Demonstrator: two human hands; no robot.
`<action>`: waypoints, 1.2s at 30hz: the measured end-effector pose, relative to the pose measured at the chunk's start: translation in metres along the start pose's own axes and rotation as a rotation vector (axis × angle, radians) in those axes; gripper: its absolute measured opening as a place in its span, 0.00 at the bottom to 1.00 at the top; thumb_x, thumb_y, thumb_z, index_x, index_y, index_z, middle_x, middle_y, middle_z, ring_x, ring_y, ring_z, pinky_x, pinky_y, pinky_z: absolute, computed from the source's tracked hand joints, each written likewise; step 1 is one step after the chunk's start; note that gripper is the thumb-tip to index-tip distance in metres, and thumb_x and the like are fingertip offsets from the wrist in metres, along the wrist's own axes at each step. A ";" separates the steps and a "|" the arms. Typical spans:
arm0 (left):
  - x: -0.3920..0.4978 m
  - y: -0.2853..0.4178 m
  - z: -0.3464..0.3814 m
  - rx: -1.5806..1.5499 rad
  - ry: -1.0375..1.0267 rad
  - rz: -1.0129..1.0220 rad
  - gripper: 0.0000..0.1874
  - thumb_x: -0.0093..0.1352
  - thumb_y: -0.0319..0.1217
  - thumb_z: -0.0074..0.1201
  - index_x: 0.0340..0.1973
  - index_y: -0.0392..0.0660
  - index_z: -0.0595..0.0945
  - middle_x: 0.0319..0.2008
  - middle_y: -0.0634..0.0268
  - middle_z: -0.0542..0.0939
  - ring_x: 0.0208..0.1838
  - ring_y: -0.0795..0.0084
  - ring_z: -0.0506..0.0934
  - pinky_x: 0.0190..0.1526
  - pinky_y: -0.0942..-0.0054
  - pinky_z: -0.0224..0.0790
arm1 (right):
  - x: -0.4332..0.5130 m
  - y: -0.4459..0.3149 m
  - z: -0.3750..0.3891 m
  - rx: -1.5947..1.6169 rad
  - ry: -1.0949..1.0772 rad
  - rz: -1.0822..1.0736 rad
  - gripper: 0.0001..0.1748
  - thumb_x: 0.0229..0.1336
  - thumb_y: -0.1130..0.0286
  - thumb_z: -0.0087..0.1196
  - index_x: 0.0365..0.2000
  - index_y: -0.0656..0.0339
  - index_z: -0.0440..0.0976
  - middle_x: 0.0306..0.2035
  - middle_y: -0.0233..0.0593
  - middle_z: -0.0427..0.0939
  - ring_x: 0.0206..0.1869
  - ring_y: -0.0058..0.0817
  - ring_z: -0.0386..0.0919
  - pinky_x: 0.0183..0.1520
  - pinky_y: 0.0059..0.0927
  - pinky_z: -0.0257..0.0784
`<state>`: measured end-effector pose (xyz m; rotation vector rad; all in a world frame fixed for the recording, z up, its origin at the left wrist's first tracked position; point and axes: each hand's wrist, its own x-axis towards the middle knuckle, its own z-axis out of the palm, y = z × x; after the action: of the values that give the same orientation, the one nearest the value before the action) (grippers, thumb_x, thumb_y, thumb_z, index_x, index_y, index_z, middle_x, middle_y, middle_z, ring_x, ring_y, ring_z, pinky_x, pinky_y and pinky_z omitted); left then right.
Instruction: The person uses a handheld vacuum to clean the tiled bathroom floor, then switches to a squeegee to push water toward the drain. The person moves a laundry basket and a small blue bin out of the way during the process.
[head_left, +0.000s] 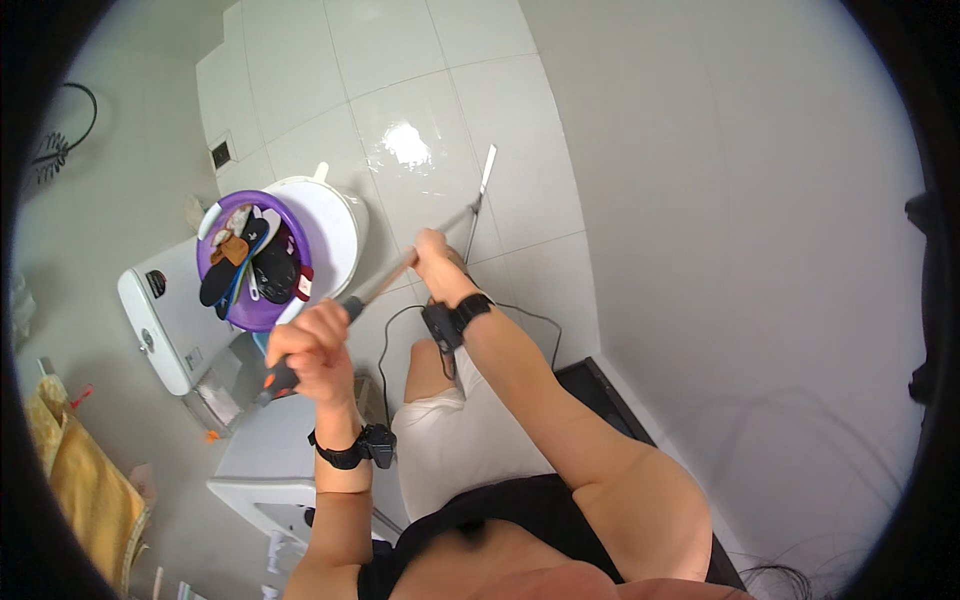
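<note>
My left hand (313, 346) is closed around the upper, dark grip of a long pole. Further down, my right hand (431, 251) grips the same pole (386, 279). The pole slants away to a narrow head (488, 171) with a white strip, on the white tiled floor (510, 97); whether it is a squeegee or a flat mop cannot be told. A bright reflection and wet-looking patches show on the tiles left of the head. Both wrists carry black strapped devices.
A purple basin (298, 247) holding shoe insoles and other items rests on a white toilet (330, 225) at left. A floor drain (220, 154) lies beyond. Near my legs are a black cable (384, 352) and a dark tray-like object (596, 390); a plain wall (712, 187) bounds the right side.
</note>
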<state>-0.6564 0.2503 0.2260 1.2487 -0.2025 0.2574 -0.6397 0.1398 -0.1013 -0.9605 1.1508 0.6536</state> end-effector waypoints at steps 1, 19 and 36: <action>0.013 0.007 -0.005 0.039 0.005 0.034 0.26 0.77 0.52 0.47 0.23 0.51 0.60 0.13 0.75 0.57 0.17 0.80 0.53 0.25 0.73 0.44 | 0.000 -0.009 0.029 0.364 0.048 0.071 0.31 0.66 0.72 0.44 0.66 0.66 0.49 0.38 0.53 0.71 0.27 0.37 0.73 0.23 0.40 0.69; 0.035 0.043 -0.069 -0.196 -0.746 -0.210 0.24 0.66 0.43 0.65 0.18 0.42 0.71 0.13 0.65 0.68 0.15 0.62 0.66 0.24 0.66 0.57 | -0.043 0.016 -0.013 0.570 0.188 -0.066 0.05 0.61 0.77 0.47 0.38 0.62 0.66 0.30 0.36 0.66 0.29 0.28 0.68 0.27 0.34 0.72; 0.103 0.022 -0.091 0.226 -0.913 0.008 0.19 0.48 0.24 0.67 0.14 0.45 0.67 0.13 0.66 0.64 0.16 0.62 0.65 0.23 0.67 0.52 | 0.015 -0.092 0.175 0.390 -0.112 -0.015 0.08 0.66 0.70 0.46 0.40 0.66 0.67 0.22 0.38 0.69 0.17 0.31 0.69 0.19 0.38 0.67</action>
<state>-0.5634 0.3514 0.2479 1.5209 -0.9819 -0.3144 -0.4789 0.2514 -0.0709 -0.5935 1.1180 0.4419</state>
